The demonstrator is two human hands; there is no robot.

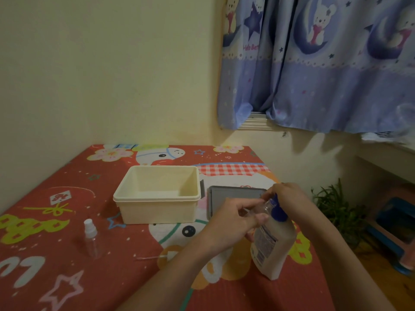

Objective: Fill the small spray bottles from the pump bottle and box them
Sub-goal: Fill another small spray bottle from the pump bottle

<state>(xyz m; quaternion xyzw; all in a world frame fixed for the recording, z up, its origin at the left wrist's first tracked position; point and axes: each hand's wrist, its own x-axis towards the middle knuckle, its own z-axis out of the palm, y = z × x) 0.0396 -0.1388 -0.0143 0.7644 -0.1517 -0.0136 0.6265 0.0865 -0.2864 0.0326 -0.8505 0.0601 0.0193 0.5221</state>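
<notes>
A white pump bottle (272,245) with a blue pump top stands on the red patterned surface at the right. My right hand (289,197) rests on its blue pump head. My left hand (231,221) holds a small clear spray bottle (261,208) tilted against the pump's nozzle. A second small clear spray bottle (91,240) with a white sprayer cap stands upright at the left, apart from both hands. A cream plastic box (157,212) sits open in the middle with nothing visible in it.
A grey lid (233,196) lies flat just right of the box, behind my hands. A thin white straw-like piece (150,258) lies on the cloth in front. A green plant (336,205) and a blue container (395,230) sit on the floor off the right edge.
</notes>
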